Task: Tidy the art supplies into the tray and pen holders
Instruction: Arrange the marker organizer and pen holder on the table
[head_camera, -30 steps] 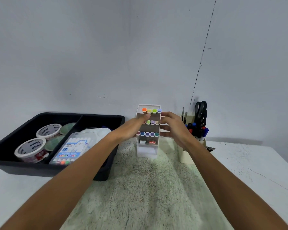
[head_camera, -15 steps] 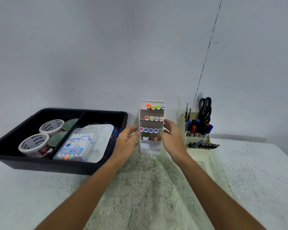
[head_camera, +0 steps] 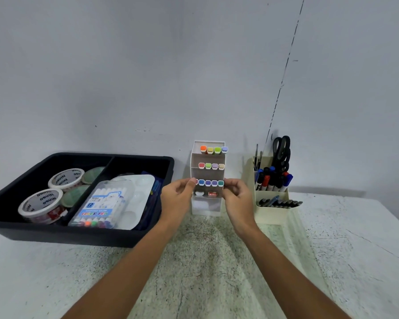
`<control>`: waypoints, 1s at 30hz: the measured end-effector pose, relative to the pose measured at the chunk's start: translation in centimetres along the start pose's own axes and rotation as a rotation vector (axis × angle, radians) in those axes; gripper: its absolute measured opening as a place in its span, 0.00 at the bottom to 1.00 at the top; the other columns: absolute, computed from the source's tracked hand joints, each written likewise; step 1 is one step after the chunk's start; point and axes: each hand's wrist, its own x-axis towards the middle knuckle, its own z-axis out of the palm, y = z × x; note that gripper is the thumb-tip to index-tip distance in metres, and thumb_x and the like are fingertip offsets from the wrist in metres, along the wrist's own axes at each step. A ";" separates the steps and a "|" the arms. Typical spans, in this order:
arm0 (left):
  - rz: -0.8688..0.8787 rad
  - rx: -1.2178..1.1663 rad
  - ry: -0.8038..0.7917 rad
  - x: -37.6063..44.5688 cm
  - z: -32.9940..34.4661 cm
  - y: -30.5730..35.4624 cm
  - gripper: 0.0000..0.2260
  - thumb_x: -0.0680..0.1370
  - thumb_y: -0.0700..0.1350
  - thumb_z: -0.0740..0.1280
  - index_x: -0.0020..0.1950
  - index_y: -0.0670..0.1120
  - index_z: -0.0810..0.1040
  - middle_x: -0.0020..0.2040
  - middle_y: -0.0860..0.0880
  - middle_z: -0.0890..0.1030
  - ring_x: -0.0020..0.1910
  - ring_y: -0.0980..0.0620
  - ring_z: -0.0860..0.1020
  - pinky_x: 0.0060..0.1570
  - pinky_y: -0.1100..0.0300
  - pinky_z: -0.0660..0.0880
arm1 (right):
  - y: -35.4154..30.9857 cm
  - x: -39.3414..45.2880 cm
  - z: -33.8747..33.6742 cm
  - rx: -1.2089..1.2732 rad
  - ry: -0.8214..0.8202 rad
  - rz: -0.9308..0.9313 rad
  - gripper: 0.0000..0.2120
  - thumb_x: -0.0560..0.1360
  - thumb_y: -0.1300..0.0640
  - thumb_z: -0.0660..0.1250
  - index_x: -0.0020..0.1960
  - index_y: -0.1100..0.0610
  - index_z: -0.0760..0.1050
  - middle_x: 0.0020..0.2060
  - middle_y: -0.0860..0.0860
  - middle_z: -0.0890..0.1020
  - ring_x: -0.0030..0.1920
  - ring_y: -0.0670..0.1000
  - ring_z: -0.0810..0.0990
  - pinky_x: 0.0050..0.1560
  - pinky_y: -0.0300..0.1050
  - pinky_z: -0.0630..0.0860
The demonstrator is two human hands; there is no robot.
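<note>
Head view, left to right. Black tray (head_camera: 14, 229) at far left of the table (head_camera: 217, 272): tape rolls (head_camera: 40, 202) in its left compartment, boxed colour pens (head_camera: 101, 203) and a white palette (head_camera: 137, 192) in the right one. Left hand (head_camera: 176, 199) just right of the tray, fingers curled, fingertips touching the left wall of the white tiered marker holder (head_camera: 207, 204) at the row of blue and purple caps; whether it truly grips is not clear. Holder stands upright between both hands, long axis vertical, near the wall. Right hand (head_camera: 237, 200) mirrors it, fingers bent against the right wall. Both forearms reach forward, converging. Each hand about equally near. Cream pen holder (head_camera: 271, 211) with markers and scissors (head_camera: 281, 149) stands just right. Judged: holder being squared up; tidying looks nearly done
</note>
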 end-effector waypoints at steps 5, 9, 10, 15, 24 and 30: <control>0.033 0.023 -0.034 0.2 -0.1 0.0 0.03 0.77 0.46 0.69 0.47 0.52 0.82 0.39 0.56 0.85 0.41 0.59 0.83 0.44 0.60 0.80 | 0.1 0.1 -0.1 0.006 0.020 -0.022 0.07 0.75 0.69 0.65 0.53 0.64 0.77 0.43 0.53 0.83 0.37 0.36 0.81 0.37 0.27 0.74; 0.041 0.087 -0.056 0.5 -0.3 0.2 0.06 0.78 0.45 0.68 0.44 0.55 0.81 0.40 0.53 0.85 0.44 0.51 0.83 0.47 0.53 0.81 | 0.0 0.2 -0.1 0.007 0.032 -0.032 0.05 0.76 0.67 0.66 0.51 0.64 0.78 0.41 0.52 0.83 0.36 0.36 0.80 0.37 0.28 0.74; 0.044 0.108 -0.065 0.6 -0.4 0.2 0.06 0.78 0.45 0.68 0.44 0.55 0.81 0.40 0.52 0.85 0.44 0.49 0.83 0.48 0.50 0.81 | 0.0 0.2 0.0 0.009 0.035 -0.034 0.04 0.76 0.67 0.67 0.50 0.63 0.78 0.41 0.52 0.83 0.37 0.36 0.80 0.38 0.28 0.74; 0.040 0.193 -0.089 1.1 -0.9 0.9 0.06 0.77 0.47 0.69 0.41 0.49 0.82 0.39 0.46 0.84 0.43 0.45 0.83 0.49 0.43 0.80 | -0.1 0.3 0.0 -0.009 0.032 -0.044 0.05 0.76 0.65 0.68 0.51 0.64 0.78 0.43 0.55 0.83 0.40 0.42 0.81 0.40 0.30 0.76; -0.013 0.144 -0.143 1.5 -1.4 1.8 0.10 0.74 0.47 0.72 0.43 0.39 0.83 0.43 0.40 0.84 0.46 0.39 0.82 0.50 0.41 0.79 | 0.2 0.6 -0.2 -0.017 0.011 -0.050 0.04 0.75 0.64 0.69 0.49 0.63 0.78 0.41 0.52 0.83 0.37 0.37 0.81 0.40 0.30 0.75; -0.045 0.123 -0.173 2.2 -1.7 2.0 0.10 0.72 0.46 0.75 0.45 0.41 0.79 0.46 0.40 0.83 0.48 0.41 0.82 0.47 0.49 0.82 | 0.3 1.2 -0.6 0.031 -0.008 -0.011 0.06 0.74 0.64 0.70 0.50 0.59 0.76 0.46 0.54 0.82 0.47 0.47 0.82 0.45 0.35 0.77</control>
